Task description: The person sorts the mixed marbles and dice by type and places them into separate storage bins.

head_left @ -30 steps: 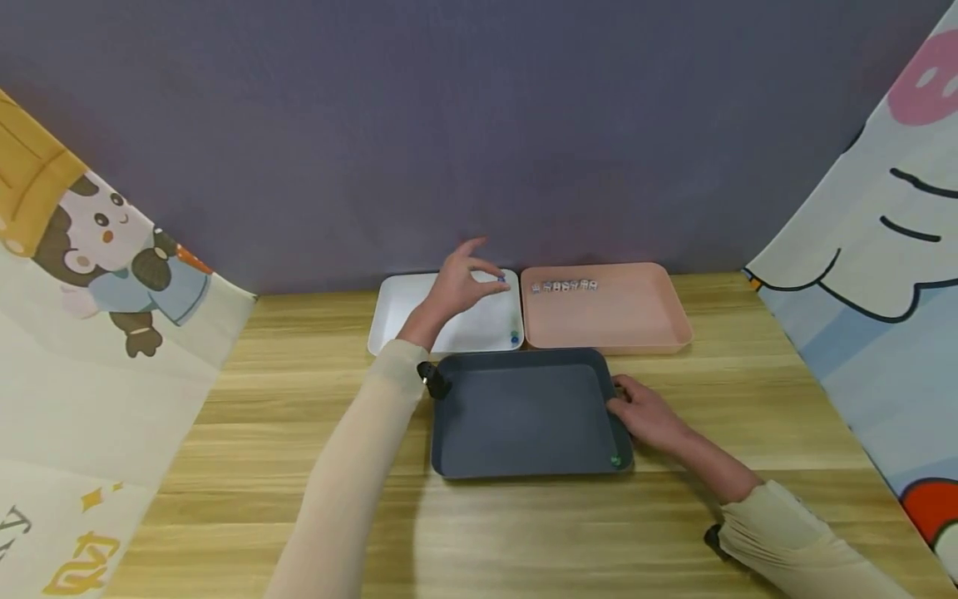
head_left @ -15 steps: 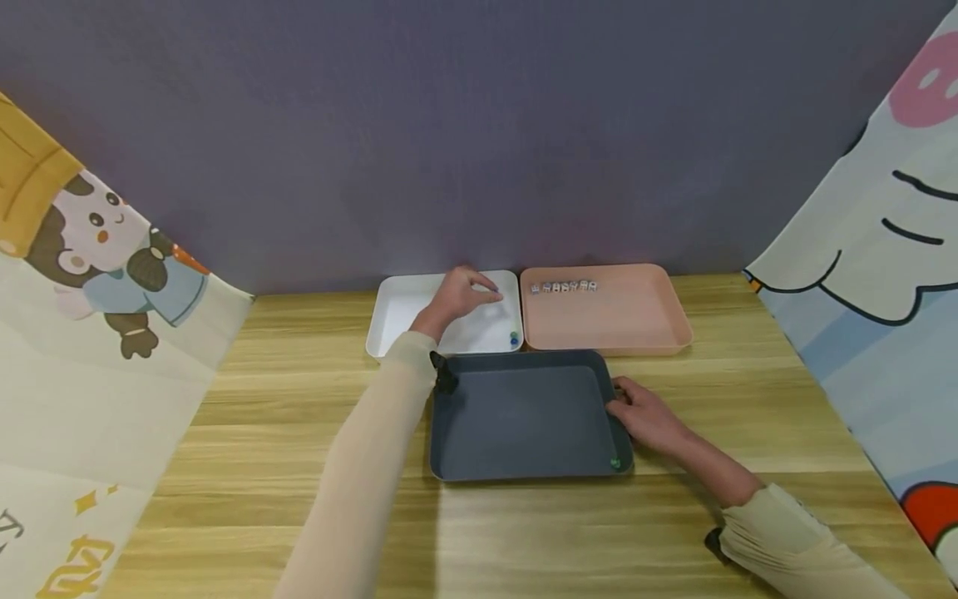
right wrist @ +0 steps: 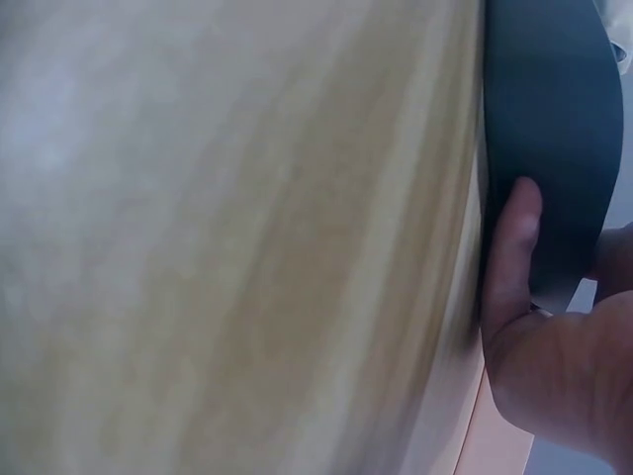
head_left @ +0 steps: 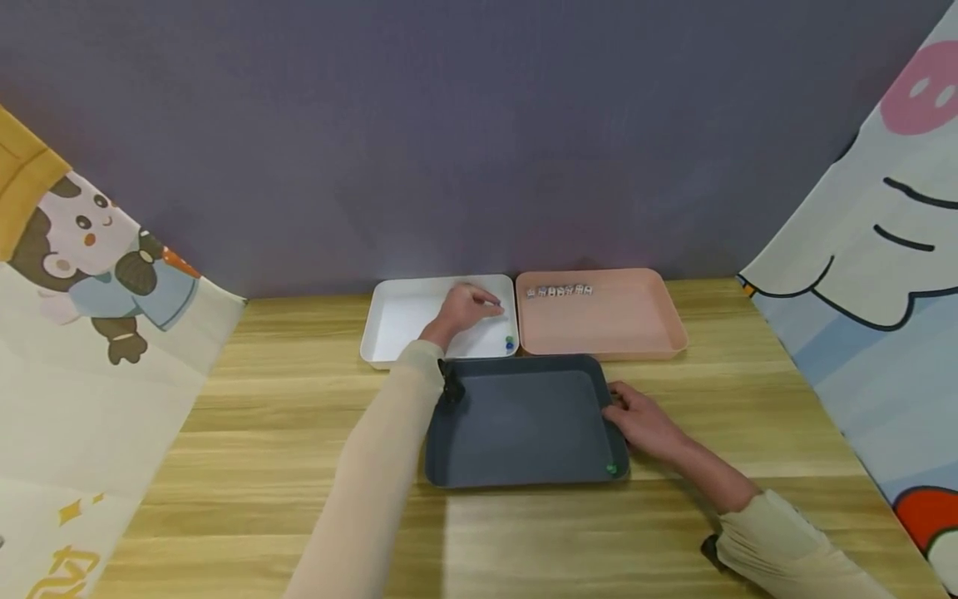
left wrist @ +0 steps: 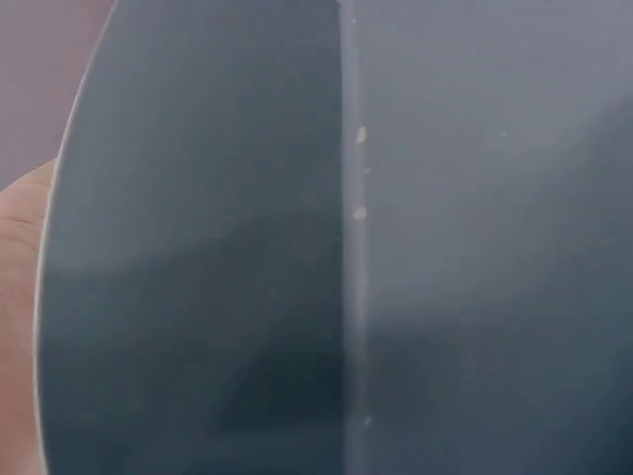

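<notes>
My left hand [head_left: 464,308] reaches over the white tray [head_left: 389,320], thumb and index fingertips brought together close to its right side. They pinch a small bluish piece, mostly hidden by the fingers. A green and a blue piece [head_left: 510,344] lie at that tray's near right corner. My right hand [head_left: 645,423] grips the right rim of the dark grey tray [head_left: 524,424]; in the right wrist view one finger [right wrist: 514,237] lies along the tray's outer wall. Inside the dark tray's near right corner is a small green piece [head_left: 611,469].
A pink tray [head_left: 606,329] stands against the white one, with a row of several small white dice-like cubes [head_left: 560,291] along its far side. A grey-purple wall [head_left: 479,150] rises behind the trays. Wood-grain tabletop [head_left: 247,466] surrounds them, with printed panels at both sides.
My left hand has come down over the white tray, its spread fingers closing together and curling. My right hand keeps its grip on the dark tray. The head view has shifted slightly.
</notes>
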Tool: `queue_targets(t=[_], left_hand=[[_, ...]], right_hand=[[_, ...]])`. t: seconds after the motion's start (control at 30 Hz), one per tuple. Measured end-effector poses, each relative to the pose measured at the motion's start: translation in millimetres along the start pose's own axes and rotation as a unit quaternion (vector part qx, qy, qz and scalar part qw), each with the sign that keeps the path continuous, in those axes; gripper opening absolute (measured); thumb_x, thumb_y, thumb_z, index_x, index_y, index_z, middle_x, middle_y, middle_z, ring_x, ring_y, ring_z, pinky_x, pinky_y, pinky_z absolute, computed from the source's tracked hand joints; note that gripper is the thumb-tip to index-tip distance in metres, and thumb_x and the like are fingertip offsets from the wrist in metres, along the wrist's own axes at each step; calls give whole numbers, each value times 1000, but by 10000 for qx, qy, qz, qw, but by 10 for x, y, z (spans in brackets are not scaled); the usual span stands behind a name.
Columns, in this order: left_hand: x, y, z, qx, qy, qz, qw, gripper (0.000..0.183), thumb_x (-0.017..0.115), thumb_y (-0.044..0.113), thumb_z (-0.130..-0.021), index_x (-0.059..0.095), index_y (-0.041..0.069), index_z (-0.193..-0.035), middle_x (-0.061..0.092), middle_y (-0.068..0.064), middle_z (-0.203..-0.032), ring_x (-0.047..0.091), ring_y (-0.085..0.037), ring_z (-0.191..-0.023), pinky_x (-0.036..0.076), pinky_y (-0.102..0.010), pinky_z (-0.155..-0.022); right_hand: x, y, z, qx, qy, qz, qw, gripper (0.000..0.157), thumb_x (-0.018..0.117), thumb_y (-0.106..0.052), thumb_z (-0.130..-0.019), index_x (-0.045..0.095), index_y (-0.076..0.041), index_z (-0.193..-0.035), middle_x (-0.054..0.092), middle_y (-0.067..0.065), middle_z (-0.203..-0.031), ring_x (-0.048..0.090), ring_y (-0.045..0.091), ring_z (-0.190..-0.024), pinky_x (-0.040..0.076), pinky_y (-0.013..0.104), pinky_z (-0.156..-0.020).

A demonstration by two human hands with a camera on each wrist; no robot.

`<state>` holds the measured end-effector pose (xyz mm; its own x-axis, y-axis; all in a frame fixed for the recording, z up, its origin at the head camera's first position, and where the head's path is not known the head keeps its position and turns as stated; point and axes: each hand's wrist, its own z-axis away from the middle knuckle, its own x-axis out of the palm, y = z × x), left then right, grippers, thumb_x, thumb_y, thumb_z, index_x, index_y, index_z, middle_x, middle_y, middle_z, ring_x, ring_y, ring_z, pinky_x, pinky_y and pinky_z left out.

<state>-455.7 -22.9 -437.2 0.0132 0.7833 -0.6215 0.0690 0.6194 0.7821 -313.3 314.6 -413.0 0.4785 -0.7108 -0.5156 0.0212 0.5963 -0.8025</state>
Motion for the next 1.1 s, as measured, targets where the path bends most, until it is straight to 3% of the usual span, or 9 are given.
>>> queue_targets(t=[0.27,0.5,0.6,0.73,0.9,1.0,1.1], left_hand=[[22,66,11,321,-7,-458,9984,16,83,29,-78,80,15,-86,71,7,-84,61,-11,-82,49,-27,-73],[34,121,56,236,-134,-1256,9917,21,82,40,-77,80,22,-86,69,8,-98,59,-13,-96,46,-28,-85],[39,135,75,150,-272,-1328,9906,24,81,43,-78,80,23,-92,67,8,-105,58,-13,-103,45,-30,-89],[37,149,117,317,-754,-1380,9870,38,78,45,-81,75,21,-110,66,5,-117,56,-16,-112,44,-33,-94],[-27,219,278,519,-1296,-2045,9689,79,72,58,-80,48,19,-145,43,-4,-148,34,-24,-138,30,-46,-109],[-91,318,399,637,-1405,-2444,9573,94,67,66,-79,30,23,-154,25,-7,-158,16,-38,-144,21,-57,-110],[-138,473,500,891,-1573,-2528,9505,97,67,67,-79,25,26,-156,15,-11,-160,6,-50,-141,17,-62,-109]], right_hand=[[-5,-9,5,0,80,-106,9999,44,49,-12,-98,42,3,-138,56,14,-88,51,22,-54,47,39,-51],[11,-18,40,-9,113,-21,9999,47,50,-11,-97,39,7,-139,56,15,-92,52,23,-57,47,39,-52],[21,-3,46,2,126,-29,9999,46,50,-11,-96,40,7,-138,57,15,-92,52,23,-58,47,39,-52],[34,35,52,63,157,-26,9999,45,50,-12,-96,42,5,-137,57,13,-91,51,23,-57,47,39,-50],[60,70,60,53,124,-152,9998,42,50,-11,-96,45,5,-134,57,13,-89,52,23,-56,48,40,-49],[58,63,51,16,132,-175,9998,41,50,-11,-96,46,4,-134,57,14,-91,52,24,-58,48,40,-49],[40,41,38,-32,155,-143,9998,41,50,-11,-96,46,4,-134,56,13,-90,52,25,-59,47,41,-49]])
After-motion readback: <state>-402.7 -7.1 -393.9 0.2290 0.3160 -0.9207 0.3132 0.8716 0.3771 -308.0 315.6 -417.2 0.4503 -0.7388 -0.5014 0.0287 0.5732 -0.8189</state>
